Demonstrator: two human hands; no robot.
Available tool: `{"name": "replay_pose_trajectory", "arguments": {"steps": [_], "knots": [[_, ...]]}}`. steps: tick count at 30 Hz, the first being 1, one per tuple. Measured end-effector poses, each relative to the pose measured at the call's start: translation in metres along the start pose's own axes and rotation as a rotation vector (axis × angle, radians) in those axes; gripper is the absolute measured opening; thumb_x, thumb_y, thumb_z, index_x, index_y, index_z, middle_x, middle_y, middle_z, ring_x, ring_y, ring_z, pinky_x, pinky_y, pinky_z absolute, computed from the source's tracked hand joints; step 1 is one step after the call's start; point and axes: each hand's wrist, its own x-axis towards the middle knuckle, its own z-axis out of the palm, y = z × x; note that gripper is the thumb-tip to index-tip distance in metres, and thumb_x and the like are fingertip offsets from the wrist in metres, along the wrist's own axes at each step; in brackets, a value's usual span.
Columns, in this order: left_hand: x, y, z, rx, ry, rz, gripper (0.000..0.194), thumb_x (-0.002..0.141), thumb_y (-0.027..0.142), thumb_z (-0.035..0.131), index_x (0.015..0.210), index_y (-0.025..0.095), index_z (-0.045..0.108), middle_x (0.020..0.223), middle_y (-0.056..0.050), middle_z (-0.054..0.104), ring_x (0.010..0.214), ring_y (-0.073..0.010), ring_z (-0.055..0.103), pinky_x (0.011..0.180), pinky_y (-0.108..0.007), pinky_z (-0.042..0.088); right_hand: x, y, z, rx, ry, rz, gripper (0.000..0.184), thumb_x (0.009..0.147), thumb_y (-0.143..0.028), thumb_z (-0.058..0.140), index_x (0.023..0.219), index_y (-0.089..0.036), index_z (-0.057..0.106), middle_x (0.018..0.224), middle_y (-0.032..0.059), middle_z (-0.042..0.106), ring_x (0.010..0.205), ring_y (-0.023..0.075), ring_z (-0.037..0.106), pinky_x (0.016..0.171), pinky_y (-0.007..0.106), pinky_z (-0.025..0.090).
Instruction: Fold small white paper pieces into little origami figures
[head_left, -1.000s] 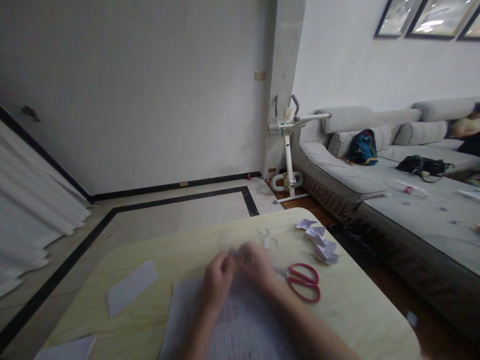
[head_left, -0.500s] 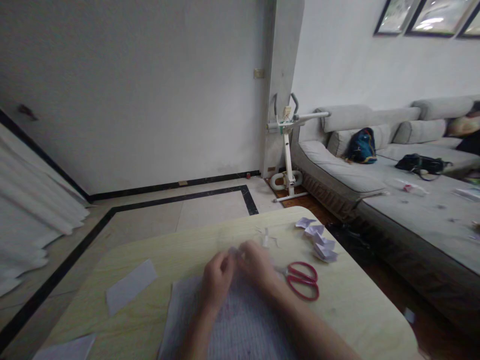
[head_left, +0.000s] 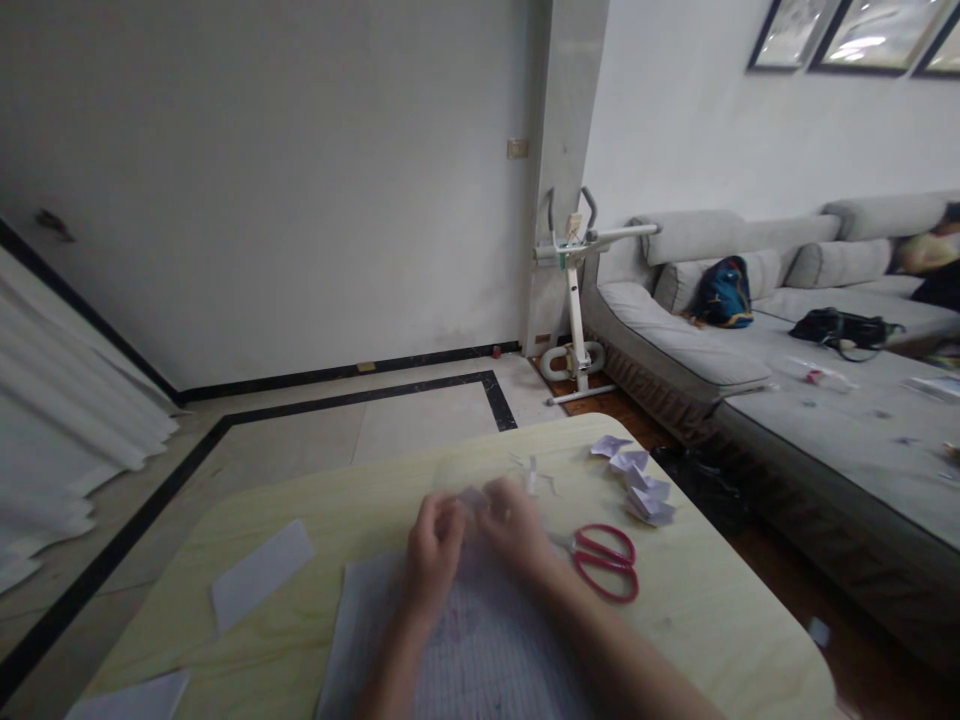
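From my remote view I see the left hand (head_left: 435, 548) and right hand (head_left: 517, 528), each grip clamped on a small paper piece (head_left: 472, 497) by the far edge of the lined sheet (head_left: 465, 650); scissors (head_left: 606, 562) lie to their right

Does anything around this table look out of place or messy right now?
Yes: a small pale object lies on the brown floor, right of the table, as if dropped; it's too blurred to identify. Thin white strips also lie scattered beyond the right hand, like offcuts. I see nothing spilled.
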Motion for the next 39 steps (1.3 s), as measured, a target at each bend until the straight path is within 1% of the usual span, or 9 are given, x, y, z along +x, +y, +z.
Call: {"name": "replay_pose_trajectory", "arguments": {"steps": [3,8,13,16,22,26,31,34,39], "knots": [[0.002,0.002,0.002,-0.072,0.009,-0.044,0.035,0.083,0.043,0.059,0.106,0.017,0.057,0.082,-0.006,0.07,0.069,-0.0193,0.068,0.057,-0.026,0.052,0.001,-0.003,-0.001,0.075,-0.008,0.019,0.009,0.071,-0.01,0.056,0.075,-0.018,0.055,0.063,-0.0034,0.052,0.056,0.0118,0.047,0.052,0.021,0.035],[0.002,0.005,0.0,-0.139,0.013,-0.091,0.029,0.081,0.044,0.061,0.091,0.016,0.062,0.078,-0.005,0.07,0.064,-0.0176,0.066,0.052,-0.023,0.05,0.0,-0.008,-0.004,0.117,-0.055,-0.002,0.01,0.073,-0.012,0.058,0.08,-0.018,0.059,0.065,-0.0026,0.056,0.058,0.0118,0.049,0.054,0.022,0.037],[0.002,0.009,-0.003,-0.165,0.046,-0.108,0.03,0.08,0.044,0.062,0.09,0.016,0.062,0.076,-0.004,0.069,0.062,-0.0157,0.064,0.053,-0.022,0.049,-0.001,-0.007,-0.004,0.144,-0.119,-0.012,0.007,0.079,-0.02,0.061,0.086,-0.018,0.062,0.07,-0.001,0.059,0.061,0.0122,0.052,0.055,0.022,0.039],[0.001,0.012,-0.003,-0.2,0.047,-0.113,0.03,0.08,0.045,0.062,0.089,0.016,0.062,0.075,-0.003,0.068,0.061,-0.0149,0.063,0.051,-0.021,0.048,-0.001,-0.004,-0.002,0.105,-0.095,-0.018,0.007,0.077,-0.015,0.06,0.083,-0.018,0.063,0.07,-0.001,0.06,0.061,0.0124,0.051,0.056,0.022,0.039],[0.0,0.013,-0.003,-0.338,-0.007,-0.166,0.036,0.083,0.051,0.056,0.084,0.016,0.064,0.06,0.001,0.063,0.051,-0.0133,0.058,0.046,-0.021,0.045,-0.002,-0.004,-0.005,0.043,-0.055,-0.086,0.024,0.066,-0.002,0.053,0.08,-0.019,0.063,0.071,-0.0008,0.058,0.064,0.0136,0.052,0.06,0.024,0.039],[0.001,0.01,-0.005,-0.4,0.0,-0.193,0.027,0.078,0.041,0.066,0.088,0.017,0.063,0.074,0.0,0.066,0.061,-0.0132,0.061,0.053,-0.021,0.049,-0.001,-0.009,-0.008,0.081,-0.063,-0.107,0.03,0.063,-0.001,0.047,0.082,-0.019,0.063,0.073,0.0003,0.06,0.067,0.015,0.054,0.063,0.025,0.042],[0.001,0.011,-0.003,-0.334,-0.005,-0.157,0.024,0.078,0.038,0.066,0.088,0.017,0.062,0.076,-0.001,0.067,0.061,-0.0138,0.062,0.054,-0.022,0.049,0.001,-0.012,-0.01,0.269,-0.031,-0.018,0.024,0.073,-0.008,0.047,0.088,-0.018,0.062,0.083,0.0028,0.065,0.075,0.0161,0.059,0.068,0.026,0.047],[-0.001,0.012,-0.001,-0.265,-0.021,-0.124,0.024,0.08,0.039,0.063,0.091,0.017,0.062,0.082,-0.004,0.069,0.064,-0.0157,0.064,0.056,-0.024,0.051,0.002,-0.012,-0.008,0.294,-0.025,0.065,0.018,0.075,-0.014,0.054,0.091,-0.019,0.061,0.075,0.0004,0.062,0.069,0.0155,0.057,0.063,0.026,0.046],[-0.003,0.008,0.001,-0.085,-0.038,-0.009,0.023,0.082,0.035,0.062,0.096,0.018,0.063,0.085,-0.006,0.071,0.073,-0.0187,0.068,0.063,-0.026,0.054,0.004,-0.009,-0.006,0.334,-0.009,0.152,0.021,0.073,-0.014,0.056,0.093,-0.02,0.06,0.068,-0.0029,0.057,0.063,0.0145,0.054,0.058,0.025,0.045]]}}
